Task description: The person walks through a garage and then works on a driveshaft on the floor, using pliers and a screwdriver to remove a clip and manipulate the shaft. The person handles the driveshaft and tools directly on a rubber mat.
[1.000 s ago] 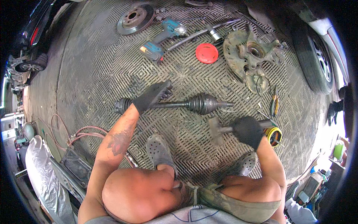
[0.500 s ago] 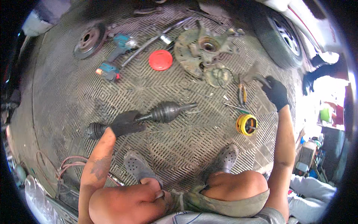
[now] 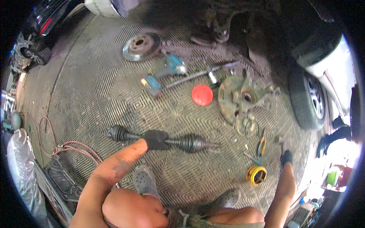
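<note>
A CV axle with black ribbed boots lies across the floor mat in front of me. My left hand, in a black glove, is closed around its shaft between the two boots. Far to the right, my right hand, also in a dark glove, is closed on a blurred grey thing that I cannot make out. Left of that hand are pliers with orange-and-black handles, a small screwdriver and a yellow ring-shaped part.
A steering knuckle, a red round lid, a teal cordless impact wrench, a long bar and a brake disc lie farther off. A wheel stands at right. A reddish hose curls at left.
My view has turned and shifted, so the floor items appear farther right and lower. My left hand has slid along the axle shaft toward its right boot. My right hand has come nearer.
</note>
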`<state>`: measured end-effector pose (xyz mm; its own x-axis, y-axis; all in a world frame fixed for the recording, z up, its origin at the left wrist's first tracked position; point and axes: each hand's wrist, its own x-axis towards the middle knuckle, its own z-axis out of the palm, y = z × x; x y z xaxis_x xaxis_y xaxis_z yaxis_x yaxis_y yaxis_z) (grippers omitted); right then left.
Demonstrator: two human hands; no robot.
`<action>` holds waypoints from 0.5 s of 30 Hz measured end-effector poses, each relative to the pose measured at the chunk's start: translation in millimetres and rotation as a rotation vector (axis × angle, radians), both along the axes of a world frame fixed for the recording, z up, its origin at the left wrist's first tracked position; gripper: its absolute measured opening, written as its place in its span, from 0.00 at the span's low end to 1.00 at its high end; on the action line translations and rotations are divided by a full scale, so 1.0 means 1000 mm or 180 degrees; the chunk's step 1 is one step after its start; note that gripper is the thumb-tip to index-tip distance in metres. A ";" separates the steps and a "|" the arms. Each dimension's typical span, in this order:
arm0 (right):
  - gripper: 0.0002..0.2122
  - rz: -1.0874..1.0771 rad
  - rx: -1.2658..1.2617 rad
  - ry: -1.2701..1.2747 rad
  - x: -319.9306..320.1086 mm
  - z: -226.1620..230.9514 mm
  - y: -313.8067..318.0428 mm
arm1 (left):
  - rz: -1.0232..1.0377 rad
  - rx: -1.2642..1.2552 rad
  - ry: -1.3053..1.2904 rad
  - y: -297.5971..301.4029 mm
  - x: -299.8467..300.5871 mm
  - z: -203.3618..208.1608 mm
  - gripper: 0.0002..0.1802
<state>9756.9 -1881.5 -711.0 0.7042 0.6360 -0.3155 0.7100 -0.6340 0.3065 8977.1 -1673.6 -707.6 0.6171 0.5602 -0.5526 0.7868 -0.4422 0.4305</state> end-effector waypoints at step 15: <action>0.25 0.3605 0.1065 0.2131 -0.421 0.031 0.094 | 0.5729 -0.3259 -0.4021 -0.105 -0.044 -0.028 0.21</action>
